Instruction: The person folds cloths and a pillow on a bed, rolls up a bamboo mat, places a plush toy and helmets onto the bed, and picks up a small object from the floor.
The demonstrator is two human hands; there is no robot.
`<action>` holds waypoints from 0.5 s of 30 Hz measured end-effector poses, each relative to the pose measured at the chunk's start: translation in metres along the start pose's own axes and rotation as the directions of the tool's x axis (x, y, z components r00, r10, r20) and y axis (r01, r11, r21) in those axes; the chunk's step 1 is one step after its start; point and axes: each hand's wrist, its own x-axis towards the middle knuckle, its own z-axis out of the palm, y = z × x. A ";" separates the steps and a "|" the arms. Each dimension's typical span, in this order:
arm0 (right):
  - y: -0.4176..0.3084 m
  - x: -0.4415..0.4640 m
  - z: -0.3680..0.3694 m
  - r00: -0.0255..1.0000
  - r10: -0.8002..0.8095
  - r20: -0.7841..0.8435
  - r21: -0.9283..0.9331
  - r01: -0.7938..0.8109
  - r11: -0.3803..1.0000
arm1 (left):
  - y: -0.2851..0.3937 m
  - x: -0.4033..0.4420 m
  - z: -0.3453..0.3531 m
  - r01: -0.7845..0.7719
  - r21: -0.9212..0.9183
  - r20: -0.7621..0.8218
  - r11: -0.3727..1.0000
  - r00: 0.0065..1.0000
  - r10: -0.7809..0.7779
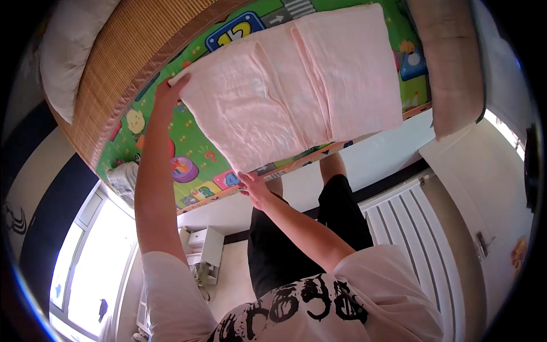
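Across the green printed mat (pixel 194 139) in the head view, pink cloth (pixel 353 74) lies flat, layered, with fold ridges running from its far edge to its near edge and fine wrinkles on the left part. Left hand (pixel 172 91) is at the cloth's far left corner, thumb and fingers pinching it. Right hand (pixel 255 190) is at the near left corner, fingers touching the edge, palm side down; cannot tell if it pinches the fabric or only rests against it.

Around the cloth: a blue number print (pixel 235 33) on the mat just past its far edge, a round purple print (pixel 184 169) left of its near left corner. Woven mat (pixel 128 43) is left of and beyond the cloth, pale pillow (pixel 71 51) on its far side. Brown cushion (pixel 449 62) sits off the cloth's right end, apart from it. Small grey bundle (pixel 123 178) is well left of the cloth, at the mat's edge.

Below the cloth's near edge: my black shorts (pixel 285 245), legs close to the mat's border. White radiator (pixel 419 228) right of them, bright window (pixel 94 262) far to the left.
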 end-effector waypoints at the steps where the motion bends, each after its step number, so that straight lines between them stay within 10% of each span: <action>1: 0.002 0.002 -0.002 0.999 0.004 0.052 0.069 -0.008 0.998 | 0.001 0.000 0.000 0.004 -0.018 0.015 1.000 1.000 -0.003; 15: -0.053 -0.112 -0.074 0.898 -0.134 0.419 0.445 -0.074 0.893 | 0.080 -0.056 -0.005 0.024 -0.443 0.144 0.896 0.989 0.044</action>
